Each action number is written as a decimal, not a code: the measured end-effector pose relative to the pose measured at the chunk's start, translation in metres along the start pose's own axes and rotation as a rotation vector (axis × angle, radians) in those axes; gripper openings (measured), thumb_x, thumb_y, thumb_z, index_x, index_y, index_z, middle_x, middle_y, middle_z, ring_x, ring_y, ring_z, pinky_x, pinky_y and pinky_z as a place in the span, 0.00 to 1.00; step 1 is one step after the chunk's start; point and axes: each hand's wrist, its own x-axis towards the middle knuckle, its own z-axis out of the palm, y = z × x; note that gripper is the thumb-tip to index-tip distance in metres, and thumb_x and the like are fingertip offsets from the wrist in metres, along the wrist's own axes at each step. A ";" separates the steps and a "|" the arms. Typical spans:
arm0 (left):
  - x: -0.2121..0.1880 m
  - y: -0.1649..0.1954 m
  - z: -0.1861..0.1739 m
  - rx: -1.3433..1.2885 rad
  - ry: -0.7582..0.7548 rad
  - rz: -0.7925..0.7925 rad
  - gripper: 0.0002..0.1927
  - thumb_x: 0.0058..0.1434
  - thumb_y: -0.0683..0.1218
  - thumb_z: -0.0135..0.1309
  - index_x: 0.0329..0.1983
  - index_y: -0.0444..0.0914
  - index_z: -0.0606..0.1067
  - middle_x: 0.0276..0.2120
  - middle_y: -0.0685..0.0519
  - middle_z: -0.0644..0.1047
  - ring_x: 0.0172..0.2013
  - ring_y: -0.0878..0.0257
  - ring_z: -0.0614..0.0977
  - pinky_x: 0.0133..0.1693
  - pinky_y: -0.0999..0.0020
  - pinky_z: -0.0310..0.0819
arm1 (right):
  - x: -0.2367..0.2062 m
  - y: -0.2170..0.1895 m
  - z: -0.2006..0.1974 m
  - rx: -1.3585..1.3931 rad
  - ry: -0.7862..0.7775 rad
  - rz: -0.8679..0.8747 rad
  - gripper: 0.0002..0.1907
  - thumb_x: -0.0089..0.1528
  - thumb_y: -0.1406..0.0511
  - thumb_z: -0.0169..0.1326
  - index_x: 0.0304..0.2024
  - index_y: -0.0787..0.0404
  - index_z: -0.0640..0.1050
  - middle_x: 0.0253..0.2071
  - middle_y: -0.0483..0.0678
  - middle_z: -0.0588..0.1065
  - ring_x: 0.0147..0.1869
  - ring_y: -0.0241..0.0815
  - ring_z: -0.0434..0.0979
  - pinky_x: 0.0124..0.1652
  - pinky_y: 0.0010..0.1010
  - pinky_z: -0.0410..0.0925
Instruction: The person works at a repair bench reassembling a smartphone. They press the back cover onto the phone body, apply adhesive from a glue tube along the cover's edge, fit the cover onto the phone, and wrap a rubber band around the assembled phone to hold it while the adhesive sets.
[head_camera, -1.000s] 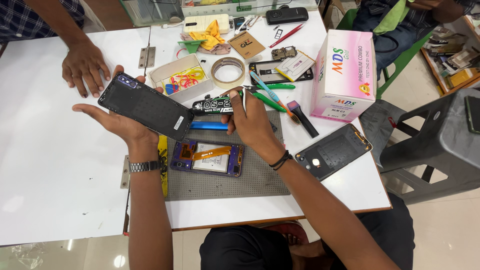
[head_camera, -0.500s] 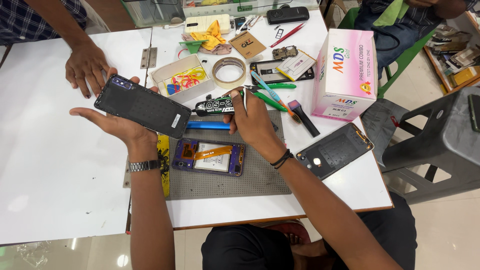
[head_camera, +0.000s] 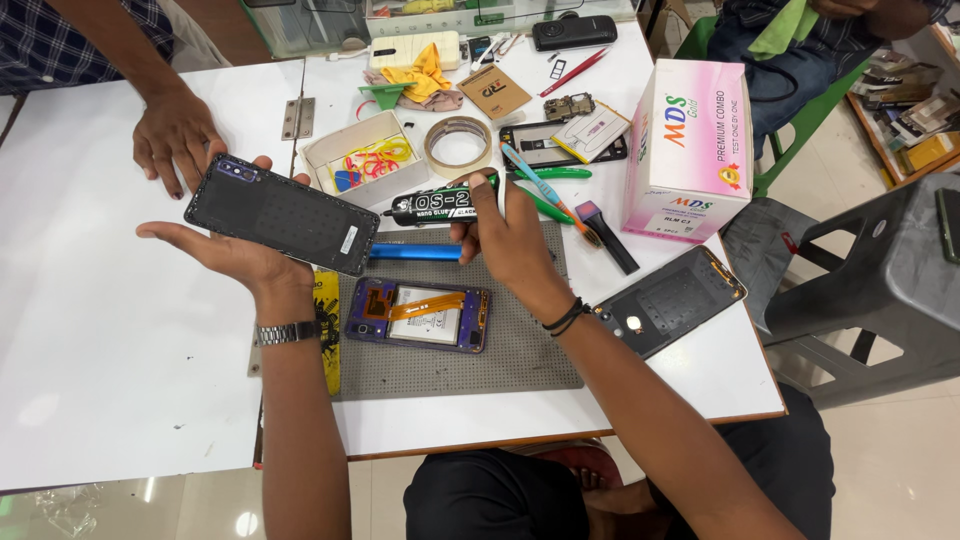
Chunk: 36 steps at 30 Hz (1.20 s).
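Where tools crowd — another's hand (head_camera: 178, 140).

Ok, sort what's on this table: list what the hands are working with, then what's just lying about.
In hand:
left hand holds the dark flat phone panel
right hand grips the black glue tube

Lying about:
opened purple phone body on the grey mat
tape roll
pink box
blue bar

White table (head_camera: 100, 400), glossy cream floor (head_camera: 900, 470), grey plastic stool (head_camera: 880, 270), perhaps green chair (head_camera: 765, 175)
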 end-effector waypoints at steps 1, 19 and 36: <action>0.000 0.000 0.000 0.002 -0.014 0.002 0.60 0.52 0.85 0.26 0.66 0.36 0.71 0.42 0.40 0.79 0.41 0.51 0.85 0.46 0.48 0.87 | 0.000 0.000 0.000 -0.008 -0.001 -0.003 0.21 0.73 0.56 0.40 0.44 0.68 0.73 0.22 0.47 0.74 0.17 0.33 0.71 0.18 0.26 0.68; 0.011 -0.005 -0.023 -0.084 0.029 -0.037 0.64 0.47 0.85 0.28 0.68 0.33 0.71 0.46 0.38 0.78 0.47 0.47 0.83 0.55 0.40 0.84 | 0.001 -0.004 -0.005 0.016 0.098 -0.064 0.26 0.71 0.49 0.39 0.42 0.65 0.74 0.23 0.47 0.76 0.18 0.36 0.73 0.20 0.30 0.69; 0.006 -0.014 -0.004 -0.028 0.093 -0.068 0.34 0.58 0.72 0.45 0.54 0.43 0.68 0.49 0.49 0.77 0.43 0.52 0.81 0.40 0.42 0.82 | 0.023 0.021 -0.037 1.297 -0.038 0.371 0.28 0.66 0.42 0.49 0.28 0.57 0.69 0.17 0.37 0.59 0.21 0.30 0.59 0.24 0.22 0.59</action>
